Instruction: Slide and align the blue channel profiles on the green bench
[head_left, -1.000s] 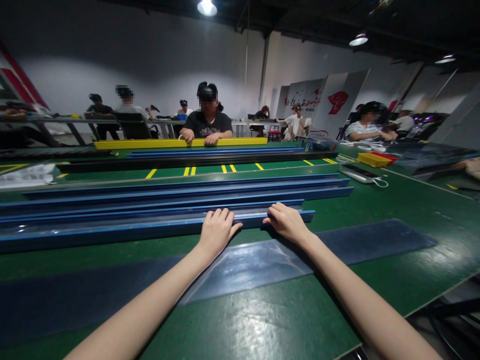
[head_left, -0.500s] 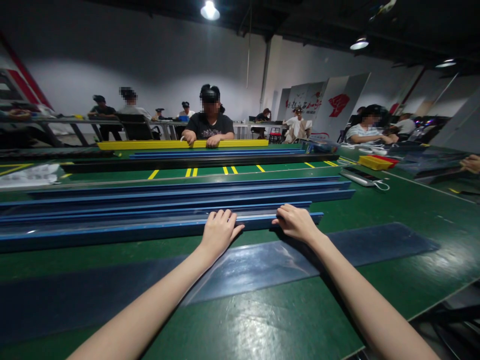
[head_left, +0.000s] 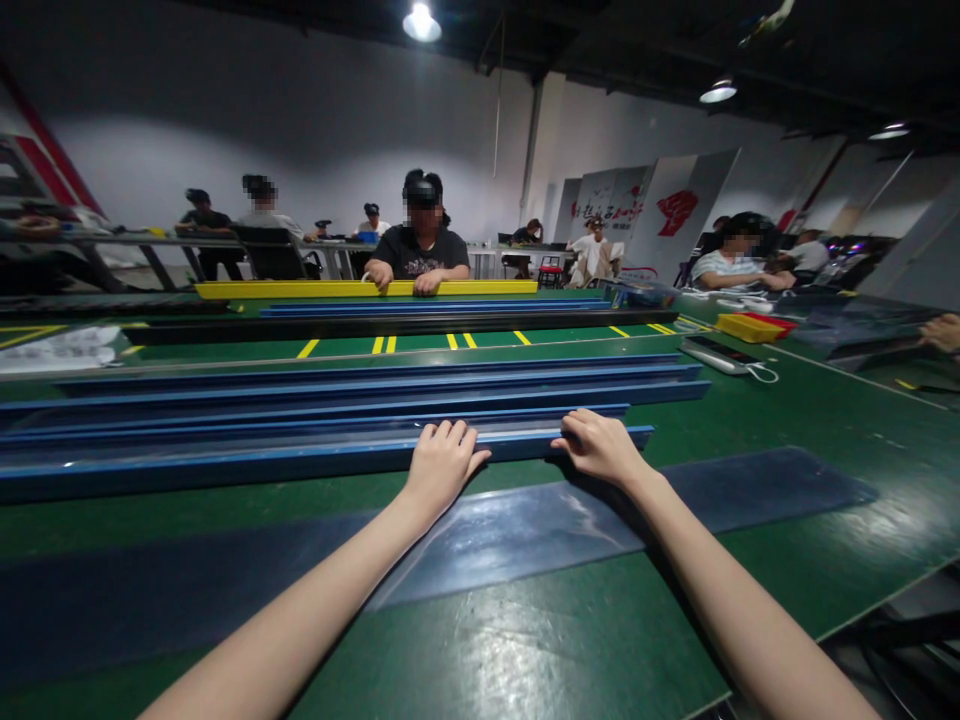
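Note:
A long blue channel strip (head_left: 225, 465) lies across the green table (head_left: 750, 430), the nearest of several blue strips. My left hand (head_left: 444, 458) rests over its near edge, fingers curled over the rim and thumb on the near side. Farther right, close to the strip's right end, my right hand (head_left: 596, 445) grips the same edge with fingers bent. A clear bluish film sheet (head_left: 517, 535) lies flat under my forearms. Behind the nearest strip are more blue strips (head_left: 525, 385).
Across the table, a person (head_left: 421, 245) holds a yellow strip (head_left: 300, 290). A long black strip (head_left: 337, 325) lies before them. At the right are a phone-like device (head_left: 720, 352) with a white cable and a yellow tray (head_left: 750, 326). Crumpled plastic (head_left: 64, 350) lies at the left.
The nearest blue strip has shifted slightly to the right, and both my hands have moved slightly right with it.

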